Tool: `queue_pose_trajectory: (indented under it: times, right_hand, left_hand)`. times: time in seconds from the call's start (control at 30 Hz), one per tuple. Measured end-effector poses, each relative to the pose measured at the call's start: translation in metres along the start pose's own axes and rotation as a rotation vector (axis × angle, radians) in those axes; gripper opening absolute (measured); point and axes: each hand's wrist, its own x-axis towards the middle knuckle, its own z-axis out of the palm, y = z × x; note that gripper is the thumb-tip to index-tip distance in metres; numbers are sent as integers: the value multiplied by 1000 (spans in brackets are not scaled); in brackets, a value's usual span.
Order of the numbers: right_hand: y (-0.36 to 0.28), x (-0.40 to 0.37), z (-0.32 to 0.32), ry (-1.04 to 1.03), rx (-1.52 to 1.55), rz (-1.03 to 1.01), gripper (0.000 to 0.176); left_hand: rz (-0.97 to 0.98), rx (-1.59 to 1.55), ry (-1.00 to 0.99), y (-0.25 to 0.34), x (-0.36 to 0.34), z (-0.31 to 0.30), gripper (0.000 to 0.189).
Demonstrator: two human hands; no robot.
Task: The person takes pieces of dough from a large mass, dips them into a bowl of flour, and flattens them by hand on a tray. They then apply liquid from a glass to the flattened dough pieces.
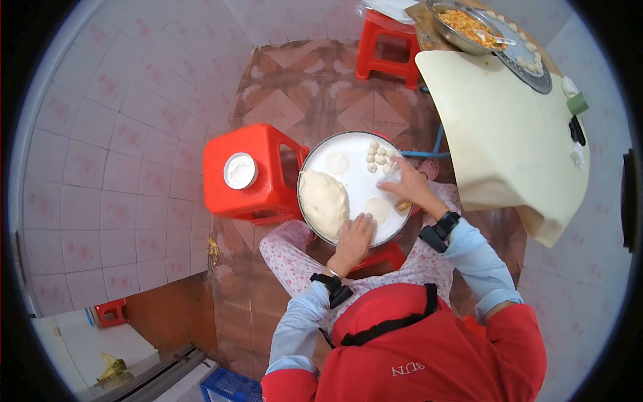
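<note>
A round white tray with a dark rim rests over my lap. On its left lies a big mound of dough. My left hand lies with fingers stretched at the tray's near side, between the mound and a flat dough wrapper. My right hand is over the right side, thumb and fingers curved around a thin pale dough wrapper. Several small dough balls sit just beyond its fingertips. Another dough wrapper lies at the far left. Part of a wooden rolling pin shows below my right hand.
Left of the tray, a red stool carries a bowl of white flour. To the right stands a table with a cream cover, a metal bowl of chopped filling and a tray of dumplings. Another red stool is behind.
</note>
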Motion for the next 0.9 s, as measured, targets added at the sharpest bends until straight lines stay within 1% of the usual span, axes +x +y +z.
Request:
queue_pose_trajectory:
  times: [0.07,0.1,0.13,0.27,0.33,0.37,0.43,0.47,0.53,0.57,0.63,0.67,0.73,0.77,0.83,0.87,0.9]
  right_hand:
    - [12,-1,-10,10,24,36,85]
    - [15,-1,-15,19,50,68,85]
    - [17,-5,-19,48,47,44,84]
    - [20,-14,-26,29,95,56,84]
    - [19,-20,-26,27,107,97,84]
    - [22,-21,-23,29,112,101,84]
    - [27,-25,-16,65,159,24,84]
    - [29,-27,-13,66,162,29,84]
    - [24,-31,-13,99,136,24,75]
    - [24,-31,-14,100,137,25,75]
    - [26,-30,-15,53,165,74,84]
    - [27,-30,-16,59,165,76,84]
    - [28,-30,-18,100,207,27,83]
    - [29,-31,-19,104,206,28,83]
    - [25,-33,-24,65,246,62,82]
    - [26,-35,-23,66,247,67,82]
    - [27,-36,-22,82,224,57,78]
  left_hand:
    - [29,30,4,-7,11,-2,41]
    - [47,114,30,-9,17,-4,42]
    - [66,198,55,-10,22,-6,43]
    - [65,296,70,-4,31,-18,39]
    - [-129,223,-142,7,32,-24,34]
    - [-125,225,-147,9,31,-26,34]
    - [-194,155,-182,12,30,-29,31]
    - [-190,156,-187,9,28,-29,31]
    - [-58,93,11,-1,26,-27,31]
    - [-57,94,10,-4,28,-24,31]
    - [29,21,4,-9,35,-23,31]
    - [35,21,5,-9,36,-23,31]
    - [169,122,-72,-5,42,-27,32]
    - [172,122,-70,-6,42,-23,32]
    - [24,128,9,-4,37,-13,34]
    - [27,126,5,1,31,-8,34]
    - [1,77,-7,9,25,-7,35]
